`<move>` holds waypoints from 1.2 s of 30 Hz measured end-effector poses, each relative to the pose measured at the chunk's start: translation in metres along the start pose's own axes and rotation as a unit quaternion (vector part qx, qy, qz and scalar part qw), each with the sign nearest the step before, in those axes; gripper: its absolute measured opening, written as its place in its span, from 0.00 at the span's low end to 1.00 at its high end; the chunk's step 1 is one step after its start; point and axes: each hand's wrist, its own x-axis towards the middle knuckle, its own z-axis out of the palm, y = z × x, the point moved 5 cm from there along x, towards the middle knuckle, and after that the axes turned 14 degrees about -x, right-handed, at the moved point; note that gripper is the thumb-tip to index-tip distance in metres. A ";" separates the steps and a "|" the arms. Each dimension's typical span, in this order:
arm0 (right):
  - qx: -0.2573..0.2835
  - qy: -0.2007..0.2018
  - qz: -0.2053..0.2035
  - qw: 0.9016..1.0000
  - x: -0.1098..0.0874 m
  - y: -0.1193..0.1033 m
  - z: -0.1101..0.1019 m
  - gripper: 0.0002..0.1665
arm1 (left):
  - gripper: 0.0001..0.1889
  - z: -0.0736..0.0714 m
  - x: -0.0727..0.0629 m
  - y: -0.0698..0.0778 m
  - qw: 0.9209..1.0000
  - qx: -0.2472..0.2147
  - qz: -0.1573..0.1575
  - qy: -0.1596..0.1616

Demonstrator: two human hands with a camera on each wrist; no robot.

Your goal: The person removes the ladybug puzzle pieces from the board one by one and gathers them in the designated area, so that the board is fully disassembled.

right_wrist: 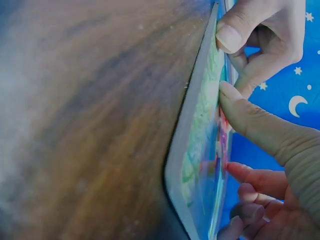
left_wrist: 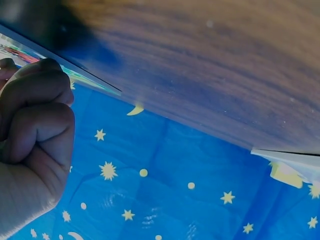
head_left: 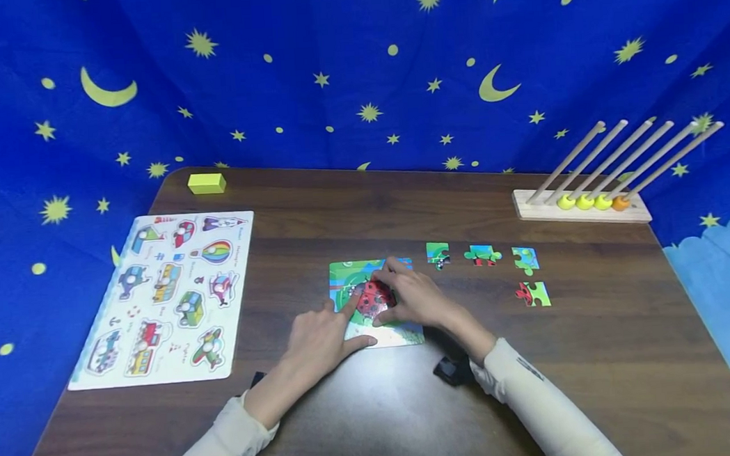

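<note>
**Ladybug puzzle (head_left: 403, 338) lies on the brown table (head_left: 339, 209)**

The left hand (head_left: 317, 337) rests a straight index finger on the puzzle, grasping nothing. The right hand (head_left: 418, 299), unclenched, touches it with thumb and fingers spread apart. Right of the puzzle sit 4 loose pieces (head_left: 482, 253) (1 nearer than the other 3). A picture board (head_left: 176, 274) of vehicles lies to the left.

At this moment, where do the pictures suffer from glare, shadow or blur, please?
Head view: a whitish glare on the table, just below the puzzle board, which itself looks fairly clear; left wrist view: the left hand is in shade, the upper left corner is dark, and the wood grain looks soft; right wrist view: the wood is smeary, the right hand crisper.
</note>
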 end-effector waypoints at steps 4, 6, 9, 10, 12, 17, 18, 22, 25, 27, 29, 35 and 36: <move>-0.008 0.014 -0.001 1.000 -0.003 -0.001 -0.001 0.42 | 0.46 0.000 0.001 0.000 1.000 0.008 0.003 0.001; -0.020 0.025 -0.004 1.000 -0.004 -0.001 -0.002 0.42 | 0.46 0.000 0.001 0.000 1.000 0.007 0.005 0.001; -0.041 0.050 -0.010 0.998 -0.006 -0.003 -0.005 0.41 | 0.46 0.000 0.001 0.001 1.000 0.008 0.009 0.002; -0.051 0.060 -0.013 0.997 -0.007 -0.004 -0.006 0.41 | 0.46 0.000 0.001 0.001 1.000 0.007 0.010 0.001; -0.065 0.077 -0.022 0.995 -0.009 -0.006 -0.007 0.41 | 0.46 0.000 0.001 0.001 1.000 0.005 0.010 -0.002; -0.086 0.093 -0.059 0.990 -0.012 -0.011 -0.007 0.41 | 0.46 0.001 0.000 0.000 1.000 0.003 0.003 -0.007; -0.081 0.089 -0.060 0.991 -0.011 -0.011 -0.006 0.41 | 0.46 0.001 0.000 0.000 1.000 0.003 0.003 -0.005; -0.029 0.046 -0.038 0.998 -0.006 -0.003 0.000 0.40 | 0.45 0.001 0.000 0.000 1.000 0.000 0.005 -0.002; 0.004 0.016 -0.021 1.000 -0.004 0.003 0.004 0.40 | 0.46 0.002 0.000 0.000 1.000 -0.001 0.008 -0.003; 0.010 0.007 -0.017 1.000 -0.004 0.004 0.005 0.42 | 0.46 0.003 0.000 0.000 1.000 0.000 0.008 -0.002; 0.010 0.005 -0.019 1.000 -0.004 0.004 0.005 0.42 | 0.46 0.002 0.000 0.000 1.000 0.000 0.007 0.000; 0.004 0.004 -0.018 1.000 -0.003 0.004 0.006 0.42 | 0.46 0.001 0.000 -0.001 1.000 -0.009 0.002 0.000; 0.003 0.003 -0.019 1.000 -0.003 0.004 0.006 0.42 | 0.46 0.001 0.000 -0.001 1.000 -0.011 0.002 0.001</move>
